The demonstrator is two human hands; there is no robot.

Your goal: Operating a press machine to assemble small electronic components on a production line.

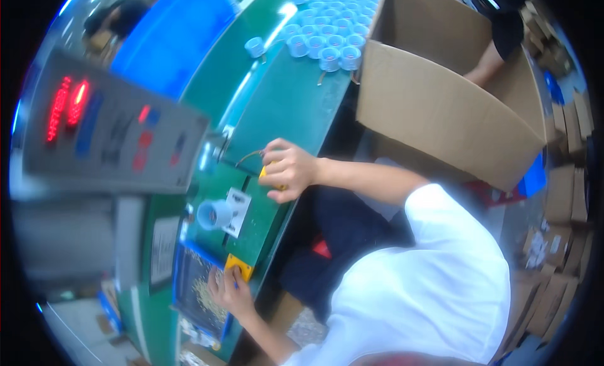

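My left hand (231, 295) reaches over the near edge of the bench, a digit touching the top of a yellow block (240, 267) and the other fingers spread beside a shallow blue-rimmed tray (178, 275). My right hand (289, 169) is curled over a second yellow block (264, 172), mostly hidden under the fingers. A brownish cable runs by its fingertips. Between my hands, a light-blue translucent cup (214, 215) lies sideways against a white fixture plate (238, 212) with dark fittings. Neither hand touches the cup.
A grey control box (113, 123) with red lit digits stands at left. Many light-blue cups (329, 57) with short leads crowd the far green bench (277, 108). A large open carton (440, 108) stands at right, another person's arm (487, 64) in it. A blue bin (173, 39) stands behind.
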